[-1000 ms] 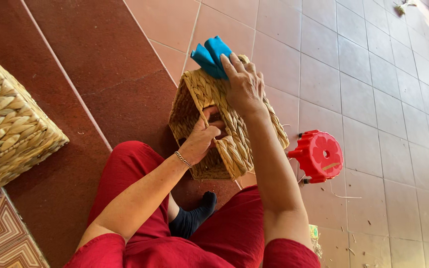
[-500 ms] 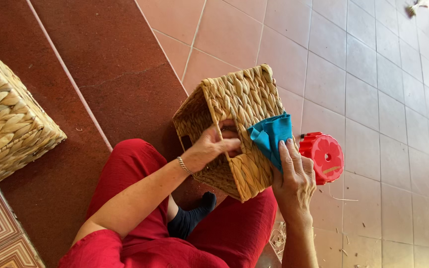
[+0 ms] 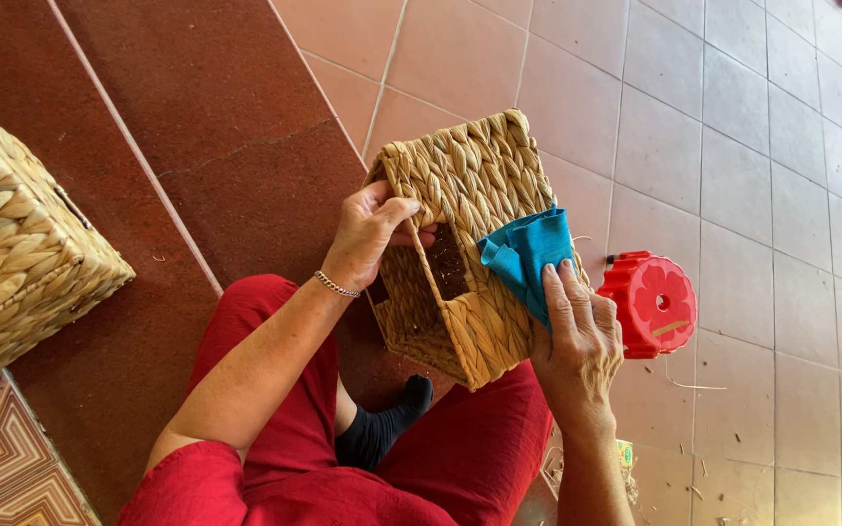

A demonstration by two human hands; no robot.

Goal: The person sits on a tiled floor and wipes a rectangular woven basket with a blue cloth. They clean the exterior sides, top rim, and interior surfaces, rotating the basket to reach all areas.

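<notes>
Above the red-trousered lap, the woven basket (image 3: 470, 244) lies tipped; the left hand (image 3: 367, 234) grips its rim, fingers curled. The right hand (image 3: 577, 341) presses a blue cloth (image 3: 528, 253) against its side, seemingly mid-wipe; the next stroke needs steady pressure.

Right hand (image 3: 577, 341) presses blue cloth (image 3: 523, 255) on woven basket (image 3: 475, 195).

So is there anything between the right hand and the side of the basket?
Yes. A blue cloth lies between the right hand and the woven side of the basket; the fingers press the cloth against it. The left hand grips the basket's rim directly, with nothing in between.
</notes>
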